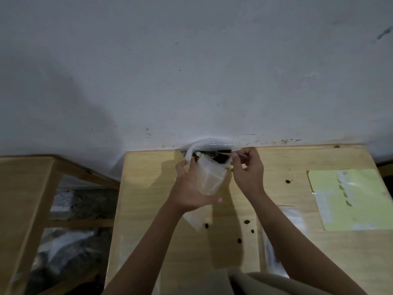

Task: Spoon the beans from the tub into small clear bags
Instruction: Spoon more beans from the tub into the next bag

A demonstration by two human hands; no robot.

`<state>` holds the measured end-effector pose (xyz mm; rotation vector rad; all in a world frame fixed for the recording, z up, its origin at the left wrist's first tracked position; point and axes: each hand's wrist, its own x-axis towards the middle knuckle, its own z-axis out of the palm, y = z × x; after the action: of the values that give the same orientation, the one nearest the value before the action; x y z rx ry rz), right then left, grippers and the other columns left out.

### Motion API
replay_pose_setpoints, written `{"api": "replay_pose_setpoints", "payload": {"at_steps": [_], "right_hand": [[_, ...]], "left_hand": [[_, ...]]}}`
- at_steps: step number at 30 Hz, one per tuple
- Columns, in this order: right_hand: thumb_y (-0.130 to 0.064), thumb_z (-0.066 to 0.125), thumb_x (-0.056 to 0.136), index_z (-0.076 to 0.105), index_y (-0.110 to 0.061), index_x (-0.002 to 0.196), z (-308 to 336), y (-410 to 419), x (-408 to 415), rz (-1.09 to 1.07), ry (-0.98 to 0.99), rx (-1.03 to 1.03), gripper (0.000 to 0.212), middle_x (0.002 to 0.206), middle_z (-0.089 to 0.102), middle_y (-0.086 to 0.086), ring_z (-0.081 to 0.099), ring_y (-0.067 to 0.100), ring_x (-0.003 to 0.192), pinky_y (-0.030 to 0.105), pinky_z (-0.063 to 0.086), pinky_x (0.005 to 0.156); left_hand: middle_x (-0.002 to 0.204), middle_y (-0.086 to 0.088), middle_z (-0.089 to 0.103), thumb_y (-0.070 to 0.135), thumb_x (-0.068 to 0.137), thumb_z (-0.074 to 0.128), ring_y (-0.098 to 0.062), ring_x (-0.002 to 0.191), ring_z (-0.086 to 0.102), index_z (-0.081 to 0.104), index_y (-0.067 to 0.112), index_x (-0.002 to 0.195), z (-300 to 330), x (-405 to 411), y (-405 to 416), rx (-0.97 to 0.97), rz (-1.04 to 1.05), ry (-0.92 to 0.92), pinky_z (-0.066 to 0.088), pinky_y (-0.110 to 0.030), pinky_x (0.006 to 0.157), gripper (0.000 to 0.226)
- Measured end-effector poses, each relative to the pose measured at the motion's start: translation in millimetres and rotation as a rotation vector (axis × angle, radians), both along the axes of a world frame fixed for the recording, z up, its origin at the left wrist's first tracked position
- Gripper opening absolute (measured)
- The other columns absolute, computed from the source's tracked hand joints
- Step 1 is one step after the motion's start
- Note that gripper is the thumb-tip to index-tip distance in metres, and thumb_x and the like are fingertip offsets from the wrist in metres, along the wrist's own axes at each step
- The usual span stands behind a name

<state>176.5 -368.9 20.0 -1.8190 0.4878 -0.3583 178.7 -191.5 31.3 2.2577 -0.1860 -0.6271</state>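
Note:
A white tub [192,149] with dark beans [222,159] inside stands at the far edge of the wooden table [148,209], against the wall. My left hand [188,188] grips a small clear bag [209,177], held open and tilted toward the tub's near rim. My right hand [247,169] pinches a thin clear spoon handle [236,153] that reaches left into the tub; its bowl is hard to make out among the beans.
Several loose beans [246,221] lie on the table near my forearms. A flat clear bag [196,219] lies under my left wrist. More clear bags [293,218] and a yellow-green sheet [348,201] lie to the right. Another wooden table [23,188] stands at left.

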Motion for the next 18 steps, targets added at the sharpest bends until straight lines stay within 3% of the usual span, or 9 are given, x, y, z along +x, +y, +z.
{"api": "replay_pose_setpoints", "payload": {"at_steps": [3, 7, 9, 14, 16, 18], "right_hand": [[-0.012, 0.055, 0.092, 0.044, -0.021, 0.088, 9.2, -5.8, -8.0, 0.082, -0.091, -0.123, 0.014, 0.081, 0.063, 0.003, 0.067, 0.022, 0.074, 0.026, 0.052, 0.054], [-0.009, 0.057, 0.090, 0.050, -0.010, 0.094, 14.0, -17.2, -25.2, 0.147, -0.239, -0.434, 0.008, 0.090, 0.071, 0.008, 0.069, 0.017, 0.080, 0.025, 0.056, 0.063], [-0.009, 0.058, 0.089, 0.053, -0.007, 0.093, 10.9, -19.8, -31.6, 0.141, -0.314, -0.607, 0.007, 0.092, 0.072, 0.008, 0.070, 0.019, 0.076, 0.028, 0.056, 0.058], [0.004, 0.065, 0.076, 0.062, -0.004, 0.076, 0.8, -12.7, -31.1, 0.209, -0.281, -0.941, 0.009, 0.064, 0.064, 0.008, 0.058, 0.024, 0.052, 0.030, 0.044, 0.034], [0.011, 0.066, 0.068, 0.063, -0.002, 0.071, 2.9, -8.7, -28.0, 0.223, -0.261, -0.974, 0.014, 0.057, 0.059, 0.007, 0.052, 0.023, 0.046, 0.027, 0.039, 0.030], [0.008, 0.063, 0.071, 0.061, -0.003, 0.072, 8.3, -10.6, -24.2, 0.222, -0.236, -0.945, 0.012, 0.054, 0.055, 0.005, 0.049, 0.022, 0.043, 0.025, 0.035, 0.030]], "left_hand": [[0.139, 0.012, 0.002, 0.056, 0.048, 0.087, -0.017, 0.124, 0.031, 0.002, 0.036, 0.147, 2.1, -1.8, -2.2, -0.029, 0.014, -0.005, 0.037, -0.025, 0.094, 0.132], [0.140, 0.006, 0.003, 0.056, 0.050, 0.087, -0.008, 0.118, 0.021, 0.001, 0.033, 0.148, 4.6, -4.5, -6.6, -0.037, 0.014, -0.002, 0.036, -0.023, 0.094, 0.132], [0.140, 0.005, 0.003, 0.055, 0.050, 0.087, -0.004, 0.117, 0.016, 0.002, 0.033, 0.147, 7.2, -6.3, -9.3, -0.048, 0.020, 0.007, 0.036, -0.022, 0.093, 0.130], [0.139, 0.004, 0.006, 0.050, 0.052, 0.088, 0.002, 0.112, 0.017, 0.012, 0.031, 0.144, 11.3, -10.2, -15.5, -0.077, 0.017, 0.020, 0.037, -0.020, 0.090, 0.121], [0.138, 0.003, 0.007, 0.049, 0.052, 0.088, 0.003, 0.111, 0.018, 0.013, 0.030, 0.144, 12.1, -10.8, -16.9, -0.077, 0.010, 0.014, 0.038, -0.020, 0.090, 0.120], [0.138, 0.005, 0.005, 0.052, 0.052, 0.087, -0.002, 0.112, 0.024, 0.008, 0.030, 0.145, 12.4, -11.3, -17.3, -0.065, 0.001, 0.014, 0.038, -0.020, 0.089, 0.125]]}}
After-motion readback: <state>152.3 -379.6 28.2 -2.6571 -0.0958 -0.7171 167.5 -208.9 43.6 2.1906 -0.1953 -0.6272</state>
